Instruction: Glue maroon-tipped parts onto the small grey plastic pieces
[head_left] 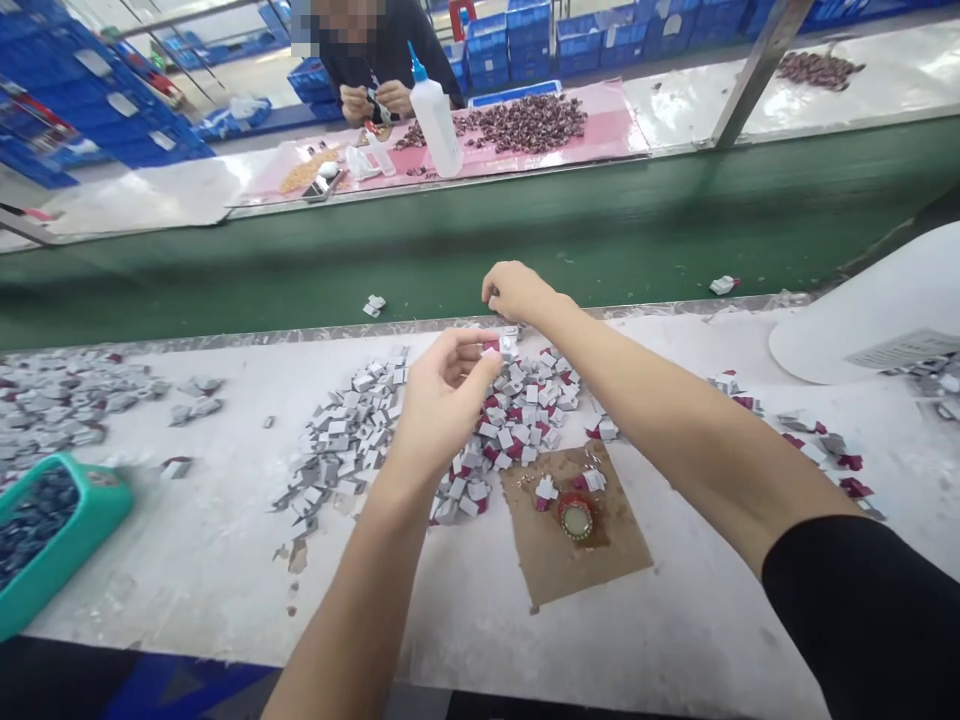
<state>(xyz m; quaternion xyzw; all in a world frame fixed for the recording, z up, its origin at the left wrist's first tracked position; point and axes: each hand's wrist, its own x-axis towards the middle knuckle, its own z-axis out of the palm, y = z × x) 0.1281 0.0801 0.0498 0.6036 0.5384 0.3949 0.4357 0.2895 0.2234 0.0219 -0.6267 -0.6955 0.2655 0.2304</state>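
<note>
My left hand point(446, 395) is closed in a pinch on a small white and maroon part point(501, 346), above the far side of a pile of grey and maroon parts point(525, 410). Farther out, at the edge of the green belt point(637, 240), my right hand point(517, 292) has its fingers curled down; whatever they hold, if anything, is hidden. Nearer to me a brown cardboard square point(555, 570) lies on the white table point(675, 620), bearing a round red-rimmed cap point(576, 518) and two loose parts.
At the left stands a teal bin point(82, 540) of dark pieces, near another heap of parts point(52, 400). A large white container point(885, 300) is at the right. Across the belt a person point(390, 50) works beside a white bottle point(439, 125).
</note>
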